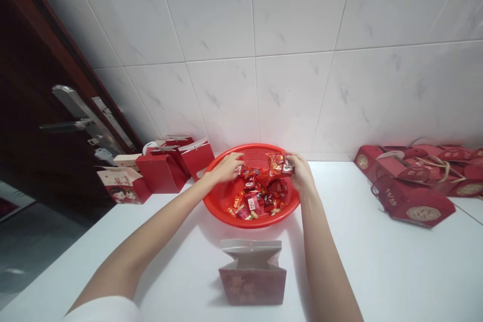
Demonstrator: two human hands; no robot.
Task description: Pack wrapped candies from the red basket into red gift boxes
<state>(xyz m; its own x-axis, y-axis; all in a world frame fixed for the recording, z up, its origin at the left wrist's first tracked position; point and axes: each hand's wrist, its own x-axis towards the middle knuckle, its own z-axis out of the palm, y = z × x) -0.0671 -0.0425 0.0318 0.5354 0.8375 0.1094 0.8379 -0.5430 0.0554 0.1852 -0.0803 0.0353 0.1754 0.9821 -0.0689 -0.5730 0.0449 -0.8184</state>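
A red mesh basket (249, 224) stands on the white table against the wall, with wrapped candies (256, 193) in red, orange and dark wrappers inside. My left hand (229, 167) is over the basket's back left part, fingers bent down and closed near the candies; what they hold, if anything, is too small to tell. At the basket's right rim my right hand (300, 171) is closed on red candy packets (281, 162), one with a white label. In front of the basket, a small red paper bag (252, 286) stands upright with its top open.
Several red paper bags (160, 173) stand at the back left. Red boxes (418, 204) with round gold patterns and string handles are grouped at the right. Behind the table is a tiled wall (294, 100); a dark door (33, 75) with a metal handle is at the left.
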